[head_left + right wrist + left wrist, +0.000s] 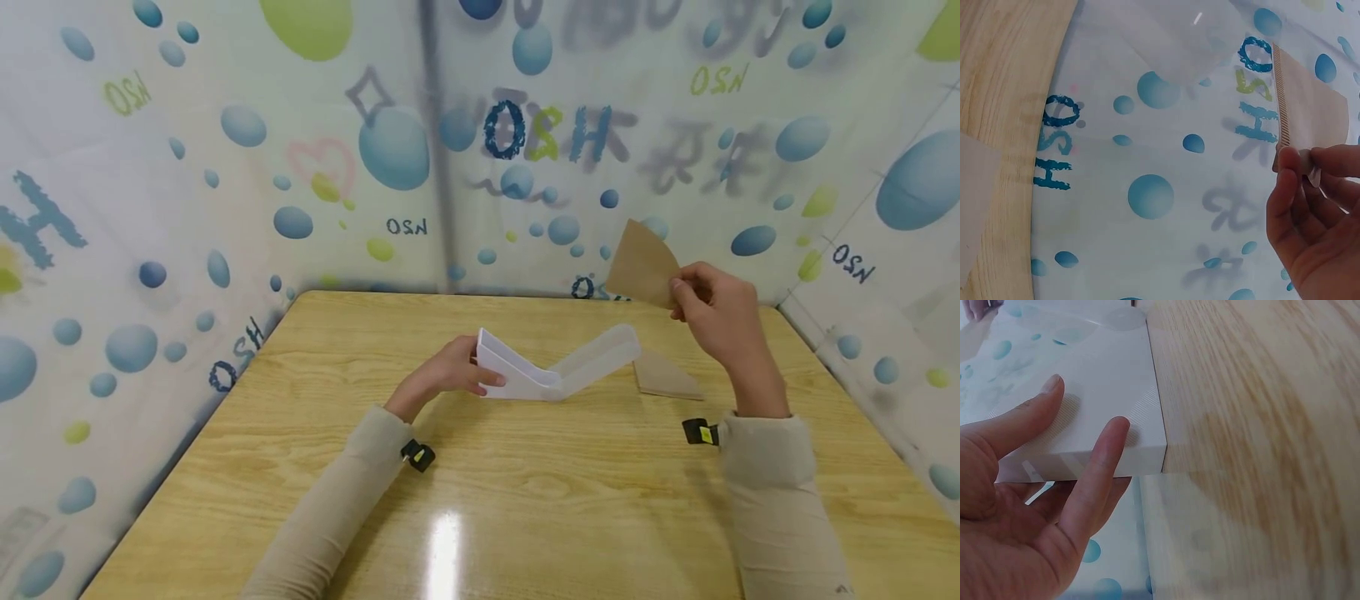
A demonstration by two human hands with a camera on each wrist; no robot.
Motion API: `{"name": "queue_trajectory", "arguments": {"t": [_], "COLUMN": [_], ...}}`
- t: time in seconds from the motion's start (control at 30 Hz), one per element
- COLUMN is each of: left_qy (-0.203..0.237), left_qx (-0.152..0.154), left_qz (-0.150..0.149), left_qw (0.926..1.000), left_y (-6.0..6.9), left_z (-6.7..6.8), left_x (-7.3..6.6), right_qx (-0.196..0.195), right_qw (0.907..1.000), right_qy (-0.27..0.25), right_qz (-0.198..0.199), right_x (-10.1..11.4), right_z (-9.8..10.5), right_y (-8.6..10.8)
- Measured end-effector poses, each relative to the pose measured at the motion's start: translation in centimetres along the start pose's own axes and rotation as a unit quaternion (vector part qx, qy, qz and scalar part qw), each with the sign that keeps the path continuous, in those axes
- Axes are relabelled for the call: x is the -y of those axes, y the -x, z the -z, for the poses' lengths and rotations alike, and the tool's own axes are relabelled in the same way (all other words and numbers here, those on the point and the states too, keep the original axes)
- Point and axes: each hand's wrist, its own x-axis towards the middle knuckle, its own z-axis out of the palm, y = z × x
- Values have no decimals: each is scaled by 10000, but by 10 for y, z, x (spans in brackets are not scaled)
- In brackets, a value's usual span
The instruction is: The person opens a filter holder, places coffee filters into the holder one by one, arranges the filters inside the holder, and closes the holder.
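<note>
My left hand (455, 367) grips the end of a white plastic box (517, 372) whose translucent lid (600, 358) is swung open to the right. In the left wrist view, thumb and fingers of the hand (1054, 506) lie around the end of the white box (1104, 381). Raised above the table at the right, my right hand (723, 312) pinches a brown paper piece (641, 265) by its lower corner. The right wrist view shows the fingertips of that hand (1316, 206) on the paper (1313, 112), which has a striped edge.
More brown paper (666, 377) lies folded or stacked on the wooden table (517, 508), just right of the lid. Behind the table hangs a patterned cloth (480, 200) with blue and green dots. Small black devices (417, 455) are worn at both wrists.
</note>
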Motion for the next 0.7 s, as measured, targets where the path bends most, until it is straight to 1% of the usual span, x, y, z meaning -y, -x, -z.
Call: {"name": "queue_trajectory", "arguments": {"t": [0.17, 0.4, 0.57, 0.7], "left_qy": [23, 31, 9, 10], "left_qx": [8, -14, 4, -24], "left_qz": [-1, 34, 36, 66], "left_qw": [10000, 10000, 10000, 10000], "left_y": [0, 2, 3, 3], "left_z": [-1, -1, 0, -1], "left_x": [-1, -3, -5, -4], "right_qx": [-37, -40, 22, 48], "right_qw": [9999, 9997, 9997, 9998], "right_qy": [-117, -127, -124, -151], "right_qz": [77, 200, 186, 142], "right_x": [1, 3, 5, 8], "right_z": [-4, -7, -9, -11], "right_y": [0, -1, 0, 0]}}
